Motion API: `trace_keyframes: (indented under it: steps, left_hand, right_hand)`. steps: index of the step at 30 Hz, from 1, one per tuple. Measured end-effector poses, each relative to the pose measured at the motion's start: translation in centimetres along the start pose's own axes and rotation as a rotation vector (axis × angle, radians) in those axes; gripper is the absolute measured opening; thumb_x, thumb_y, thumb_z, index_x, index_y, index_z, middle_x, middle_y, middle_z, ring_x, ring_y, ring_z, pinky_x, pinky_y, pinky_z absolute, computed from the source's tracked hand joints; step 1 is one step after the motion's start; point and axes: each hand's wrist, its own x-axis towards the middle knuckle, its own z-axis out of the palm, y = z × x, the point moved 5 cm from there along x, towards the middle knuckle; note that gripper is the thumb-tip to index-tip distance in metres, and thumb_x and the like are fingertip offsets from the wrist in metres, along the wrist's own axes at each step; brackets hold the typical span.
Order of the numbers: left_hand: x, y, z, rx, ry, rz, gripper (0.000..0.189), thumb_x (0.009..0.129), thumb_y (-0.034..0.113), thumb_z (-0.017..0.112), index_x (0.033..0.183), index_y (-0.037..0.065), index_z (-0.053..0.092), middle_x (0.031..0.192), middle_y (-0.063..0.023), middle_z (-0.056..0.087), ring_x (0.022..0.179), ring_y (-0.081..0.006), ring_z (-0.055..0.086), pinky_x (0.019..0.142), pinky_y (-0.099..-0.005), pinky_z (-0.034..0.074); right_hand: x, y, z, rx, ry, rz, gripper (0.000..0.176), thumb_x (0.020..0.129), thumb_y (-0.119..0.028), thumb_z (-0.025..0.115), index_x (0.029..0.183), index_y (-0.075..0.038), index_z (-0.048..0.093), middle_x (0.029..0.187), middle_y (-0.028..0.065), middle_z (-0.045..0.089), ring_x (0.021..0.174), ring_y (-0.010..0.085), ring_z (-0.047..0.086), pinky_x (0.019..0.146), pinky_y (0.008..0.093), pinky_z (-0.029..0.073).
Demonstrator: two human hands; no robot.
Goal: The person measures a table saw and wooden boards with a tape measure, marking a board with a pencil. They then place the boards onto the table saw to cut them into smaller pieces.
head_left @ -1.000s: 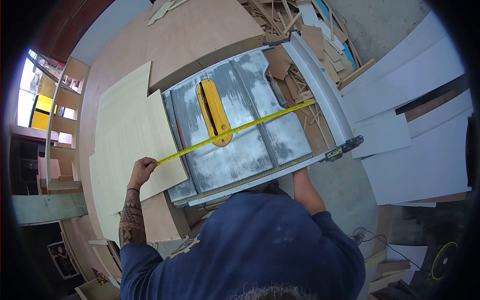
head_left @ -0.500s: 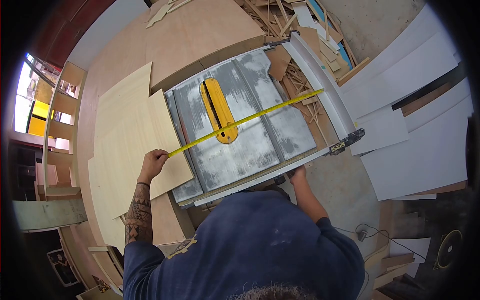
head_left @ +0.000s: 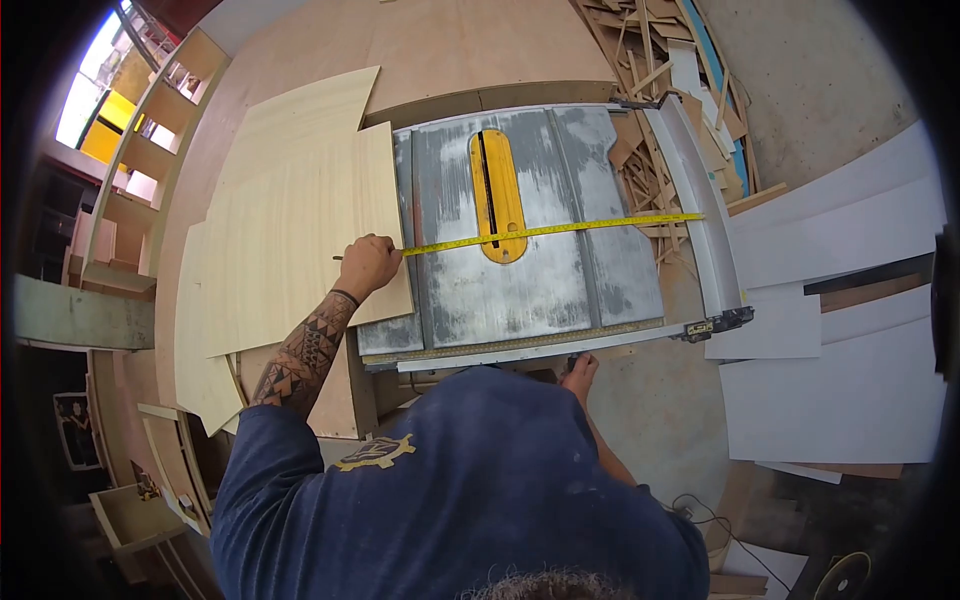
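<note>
My left hand (head_left: 370,264) is closed on the near end of a yellow tape measure (head_left: 560,229), above the pale plywood sheet (head_left: 300,210). A thin dark tip sticks out on the left side of this hand. The blade runs across the grey table saw top (head_left: 510,300), over the yellow throat plate (head_left: 498,190), and its far end lies on the saw's fence (head_left: 690,180). Below the front rail (head_left: 540,355), my right hand (head_left: 579,374) has its fingers curled at a dark part; I cannot tell what it grips.
Wood offcuts (head_left: 720,110) are heaped beyond the fence. White panels (head_left: 840,390) lie on the right, with a cord (head_left: 730,530) on the floor below. A large plywood surface (head_left: 440,45) extends behind the saw. Shelving frames (head_left: 130,220) stand at the left.
The view has turned, so the saw appears straighter and farther right. My left hand still holds the tape measure across the saw top; my right hand stays under the front rail.
</note>
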Motion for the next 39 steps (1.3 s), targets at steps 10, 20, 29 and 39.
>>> trace_keyframes:
  steps: [10, 20, 29, 39]
  left_hand:
    - [-0.8, 1.3, 1.2, -0.013, -0.002, -0.026, 0.035, 0.095, 0.035, 0.063, 0.101, 0.004, 0.079, 0.101, -0.0211, 0.074, 0.096, -0.0383, 0.072, 0.087, -0.0530, 0.056]
    - [-1.0, 2.0, 2.1, -0.002, 0.089, -0.049, 0.034, 0.093, 0.034, 0.064, 0.098, 0.003, 0.078, 0.099, -0.0211, 0.073, 0.098, -0.0386, 0.070, 0.089, -0.0529, 0.055]
    - [-0.2, 2.6, 2.5, -0.005, 0.061, -0.037, 0.036, 0.094, 0.036, 0.063, 0.102, 0.003, 0.078, 0.104, -0.0212, 0.073, 0.100, -0.0377, 0.070, 0.090, -0.0523, 0.054]
    - [0.6, 3.9, 3.0, -0.045, 0.037, -0.012, 0.036, 0.095, 0.035, 0.064, 0.105, 0.004, 0.078, 0.104, -0.0228, 0.073, 0.102, -0.0392, 0.071, 0.091, -0.0529, 0.055]
  right_hand:
    - [-0.8, -1.6, 0.3, 0.653, -0.205, 0.674, 0.055, 0.109, -0.064, 0.038, 0.107, -0.012, 0.054, 0.073, 0.0053, 0.054, 0.049, 0.0165, 0.042, 0.050, 0.0310, 0.040]
    - [1.7, -2.0, 0.4, 0.291, -0.030, 0.613, 0.042, 0.110, -0.042, 0.033, 0.096, -0.010, 0.057, 0.067, 0.0059, 0.057, 0.044, 0.0149, 0.042, 0.043, 0.0279, 0.036]
    - [-0.5, -2.6, 2.1, 0.332, 0.096, 0.419, 0.039, 0.107, -0.039, 0.035, 0.091, -0.011, 0.057, 0.069, 0.0060, 0.058, 0.048, 0.0151, 0.045, 0.049, 0.0301, 0.040]
    - [1.6, -2.2, 0.0, 0.472, -0.307, 0.985, 0.040, 0.109, -0.043, 0.037, 0.091, -0.012, 0.056, 0.065, 0.0046, 0.053, 0.045, 0.0176, 0.039, 0.043, 0.0282, 0.034]
